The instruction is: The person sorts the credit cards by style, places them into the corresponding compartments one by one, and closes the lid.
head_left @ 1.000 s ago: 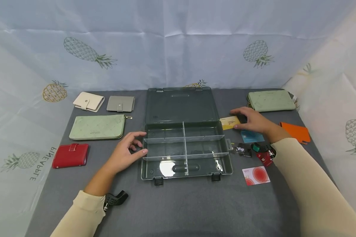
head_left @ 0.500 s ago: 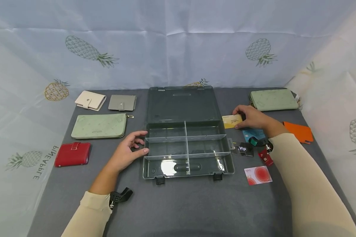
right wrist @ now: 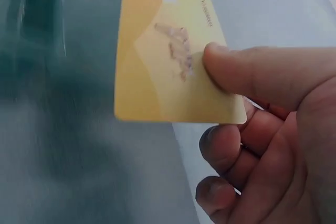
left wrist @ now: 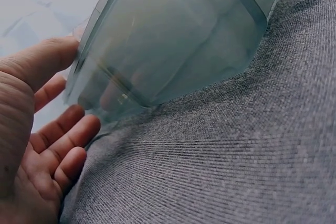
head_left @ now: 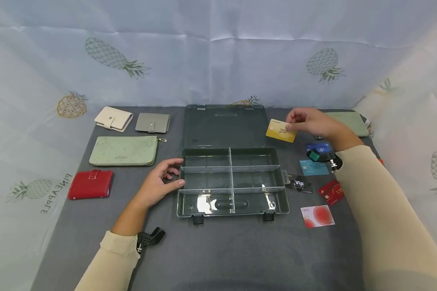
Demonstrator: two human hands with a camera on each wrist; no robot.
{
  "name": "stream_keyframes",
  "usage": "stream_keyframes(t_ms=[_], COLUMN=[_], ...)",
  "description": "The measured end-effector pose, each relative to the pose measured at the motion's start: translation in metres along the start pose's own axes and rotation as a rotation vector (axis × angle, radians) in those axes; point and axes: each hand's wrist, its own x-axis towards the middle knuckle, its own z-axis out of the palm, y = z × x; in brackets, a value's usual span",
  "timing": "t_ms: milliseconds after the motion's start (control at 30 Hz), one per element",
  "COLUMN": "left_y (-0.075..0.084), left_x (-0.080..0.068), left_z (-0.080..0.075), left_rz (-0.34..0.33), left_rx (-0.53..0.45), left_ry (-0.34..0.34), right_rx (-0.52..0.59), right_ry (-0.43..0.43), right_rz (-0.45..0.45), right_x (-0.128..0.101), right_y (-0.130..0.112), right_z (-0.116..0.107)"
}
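Pinching the yellow card (head_left: 281,131) between thumb and fingers, my right hand (head_left: 309,121) holds it in the air over the right end of the box's open lid, toward the table's far edge. Thumb lies on the card's face in the right wrist view (right wrist: 178,59). My left hand (head_left: 159,182) rests with relaxed, slightly spread fingers against the left wall of the grey divided box (head_left: 233,182) at the table's middle. Other cards (head_left: 316,216) lie flat near the right edge; wallets, among them the red wallet (head_left: 90,184), near the left edge.
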Motion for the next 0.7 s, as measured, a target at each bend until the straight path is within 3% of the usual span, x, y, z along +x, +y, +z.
stream_keyframes(t_ms=[167,367,600,700], left_y=[-0.002,-0.002,0.001,0.001], left_x=[0.001,0.001,0.001,0.001], left_z=[0.000,0.000,0.000,0.001], left_rz=[0.012,0.015,0.015,0.008], left_rx=[0.007,0.021,0.029,0.025], left_ry=[0.000,0.008,0.021,0.017], right_rx=[0.100,0.125,0.098,0.059], right_ry=[-0.085,-0.184,-0.206,-0.176], right_rz=[-0.104,-0.206,-0.251,-0.273], right_x=[0.019,0.038,0.051,0.052], right_y=[-0.033,-0.069,-0.097,-0.103], right_z=[0.037,0.085,0.133,0.149])
